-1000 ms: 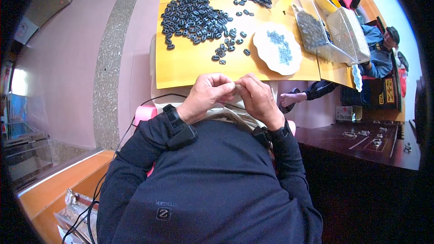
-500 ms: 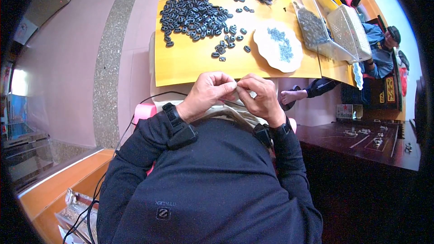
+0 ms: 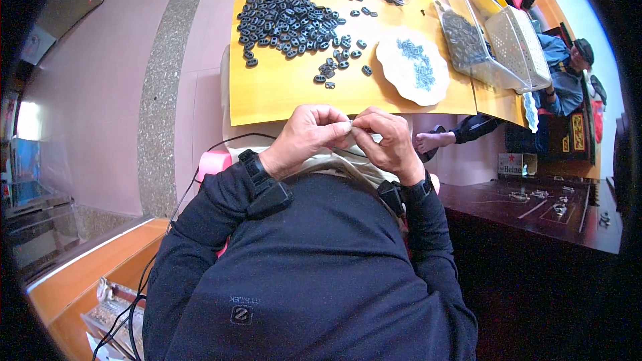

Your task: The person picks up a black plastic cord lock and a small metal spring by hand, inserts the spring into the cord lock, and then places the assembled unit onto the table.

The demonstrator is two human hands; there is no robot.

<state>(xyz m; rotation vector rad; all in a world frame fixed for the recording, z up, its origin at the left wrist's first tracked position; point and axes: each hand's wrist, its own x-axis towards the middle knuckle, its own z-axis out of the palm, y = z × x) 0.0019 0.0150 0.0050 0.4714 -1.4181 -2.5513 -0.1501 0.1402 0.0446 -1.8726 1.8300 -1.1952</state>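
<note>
My left hand [image 3: 313, 135] and my right hand [image 3: 388, 140] meet fingertip to fingertip just off the table's near edge, above my lap. Both are closed in a pinch, thumbs against forefingers. Whatever sits between the fingertips is too small and too covered to make out. Beyond them on the yellow table [image 3: 281, 107] lies a large heap of small black oval pieces with two holes [image 3: 287, 23]. A few loose black pieces [image 3: 330, 85] lie nearest my hands. To their right, a white scalloped plate [image 3: 435, 87] holds a pile of tiny clear-grey bits [image 3: 416, 63].
A clear plastic bin [image 3: 461, 43] with dark pieces stands at the right, beside a white perforated basket [image 3: 515, 47]. Another person [image 3: 562, 73] sits beyond them, a bare foot [image 3: 435, 142] under the table. A black cable [image 3: 200, 174] runs past my left arm. A dark cabinet [image 3: 528, 210] stands right.
My hands stay pinched together at nearly the same place, with only a slight shift of the fingers. The things on the table have not been moved.
</note>
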